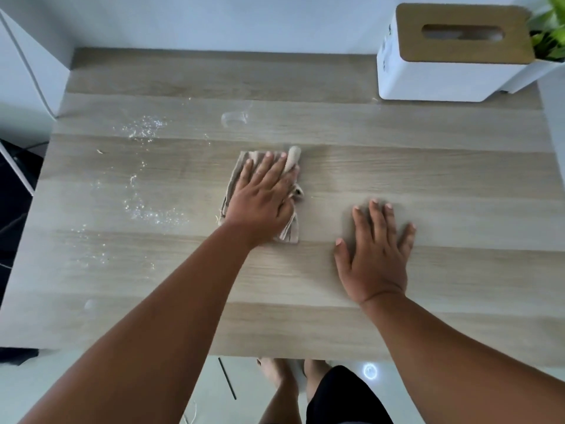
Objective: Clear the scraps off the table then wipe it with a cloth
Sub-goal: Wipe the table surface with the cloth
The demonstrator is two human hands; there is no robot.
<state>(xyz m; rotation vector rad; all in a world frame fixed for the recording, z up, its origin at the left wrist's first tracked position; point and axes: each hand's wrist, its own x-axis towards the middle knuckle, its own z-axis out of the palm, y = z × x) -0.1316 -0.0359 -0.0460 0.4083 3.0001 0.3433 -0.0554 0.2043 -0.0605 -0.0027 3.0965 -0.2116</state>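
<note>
A folded beige cloth [291, 231] lies near the middle of the light wooden table [458, 179]. My left hand [263, 197] lies flat on top of it, fingers straight and pointing away from me. To its right, my right hand [377, 255] rests palm down on the bare wood with fingers spread, holding nothing. Fine white crumbs [146, 125] are scattered over the left half of the table, with another patch of crumbs [159, 214] just left of the cloth. A faint whitish smear [234, 117] shows beyond the cloth.
A white tissue box with a wooden lid [452, 53] stands at the back right corner, beside a green plant [550, 29]. A white wall runs behind the table. White furniture [27, 75] stands at the left. My bare feet [278, 377] show below the near edge.
</note>
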